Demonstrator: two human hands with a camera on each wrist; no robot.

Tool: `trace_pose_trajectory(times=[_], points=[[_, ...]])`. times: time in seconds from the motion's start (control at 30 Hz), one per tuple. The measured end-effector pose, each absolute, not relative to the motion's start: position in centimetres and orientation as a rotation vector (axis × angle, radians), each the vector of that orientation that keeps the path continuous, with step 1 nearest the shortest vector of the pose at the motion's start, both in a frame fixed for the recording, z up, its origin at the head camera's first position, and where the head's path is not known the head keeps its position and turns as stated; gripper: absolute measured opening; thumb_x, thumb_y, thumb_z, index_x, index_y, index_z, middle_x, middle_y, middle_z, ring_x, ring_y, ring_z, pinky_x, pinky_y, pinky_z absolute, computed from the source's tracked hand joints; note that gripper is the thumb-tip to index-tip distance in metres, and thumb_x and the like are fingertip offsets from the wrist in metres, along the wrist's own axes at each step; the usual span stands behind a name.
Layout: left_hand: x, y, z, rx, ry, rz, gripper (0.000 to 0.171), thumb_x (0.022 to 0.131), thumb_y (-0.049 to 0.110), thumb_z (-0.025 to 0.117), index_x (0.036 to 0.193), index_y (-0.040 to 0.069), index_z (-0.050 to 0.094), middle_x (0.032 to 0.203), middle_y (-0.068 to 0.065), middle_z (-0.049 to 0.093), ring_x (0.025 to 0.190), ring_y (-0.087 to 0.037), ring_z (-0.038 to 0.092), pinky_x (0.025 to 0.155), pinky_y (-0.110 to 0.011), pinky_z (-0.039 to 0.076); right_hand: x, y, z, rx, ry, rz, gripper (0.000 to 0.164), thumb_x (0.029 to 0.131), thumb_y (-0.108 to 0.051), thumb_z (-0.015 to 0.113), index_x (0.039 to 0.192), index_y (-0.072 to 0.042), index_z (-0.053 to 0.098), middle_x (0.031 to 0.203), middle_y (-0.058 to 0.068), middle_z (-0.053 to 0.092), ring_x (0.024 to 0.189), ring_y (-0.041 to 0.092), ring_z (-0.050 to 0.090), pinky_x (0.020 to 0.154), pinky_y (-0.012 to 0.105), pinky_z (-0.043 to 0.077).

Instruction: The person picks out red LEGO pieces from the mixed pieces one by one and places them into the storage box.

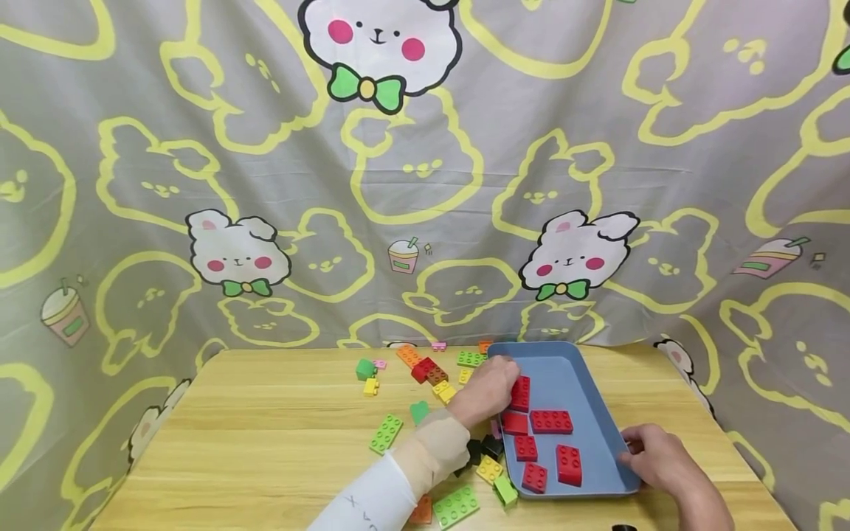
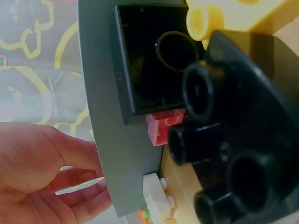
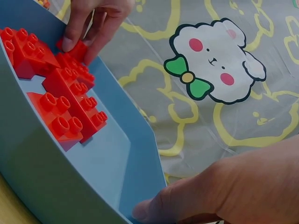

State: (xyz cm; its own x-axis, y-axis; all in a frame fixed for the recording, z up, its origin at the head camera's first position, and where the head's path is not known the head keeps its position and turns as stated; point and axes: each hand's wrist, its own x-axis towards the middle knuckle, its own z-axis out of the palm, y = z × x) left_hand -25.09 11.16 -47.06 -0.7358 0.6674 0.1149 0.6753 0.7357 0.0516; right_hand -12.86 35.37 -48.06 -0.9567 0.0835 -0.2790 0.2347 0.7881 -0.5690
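Note:
My left hand [image 1: 488, 391] reaches over the left wall of a blue-grey tray [image 1: 561, 361]. In the right wrist view its thumb and fingers pinch a small red brick [image 3: 78, 50] inside the tray. The left wrist view shows this hand [image 2: 42, 172] at the outer side of the tray wall [image 2: 100, 93], its fingertips hidden behind it. My right hand [image 1: 657, 461] holds the tray's near right rim, with the thumb [image 3: 145, 210] on the rim. Several red toy bricks [image 1: 551, 421] lie along the tray's left and near parts.
Loose bricks lie left of the tray: green [image 1: 387, 434], yellow [image 1: 489, 470], black [image 1: 492, 446], orange [image 1: 408, 356] and brown [image 1: 436, 375]. A wooden table [image 1: 265, 435] carries everything. A patterned curtain [image 1: 425, 184] hangs behind and at both sides.

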Motion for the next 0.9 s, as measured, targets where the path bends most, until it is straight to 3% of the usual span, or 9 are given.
trace_pose_trajectory(times=[0.23,0.9], points=[[-24.96,11.36,-47.62,-1.136,-2.844,-0.238,0.024,0.086,-0.001,0.064,0.07,0.017,0.064,0.074,0.004,0.057,0.067,-0.007,0.051,0.06,-0.019,0.048,-12.63,35.39,-48.34,0.241,2.736,-0.917,0.024,0.082,0.002,0.07,0.103,0.014,0.067,0.08,0.007,0.062,0.072,0.02,0.058,0.061,0.035,0.055],[-25.08,11.34,-47.73,-1.142,-2.813,-0.125,0.016,0.083,0.001,0.069,0.08,0.017,0.07,0.08,0.004,0.06,0.069,-0.008,0.052,0.06,-0.019,0.05,-13.14,35.81,-47.94,0.227,2.75,-0.891,0.027,0.082,0.002,0.07,0.105,0.015,0.066,0.081,0.006,0.061,0.074,0.02,0.057,0.063,0.034,0.053]])
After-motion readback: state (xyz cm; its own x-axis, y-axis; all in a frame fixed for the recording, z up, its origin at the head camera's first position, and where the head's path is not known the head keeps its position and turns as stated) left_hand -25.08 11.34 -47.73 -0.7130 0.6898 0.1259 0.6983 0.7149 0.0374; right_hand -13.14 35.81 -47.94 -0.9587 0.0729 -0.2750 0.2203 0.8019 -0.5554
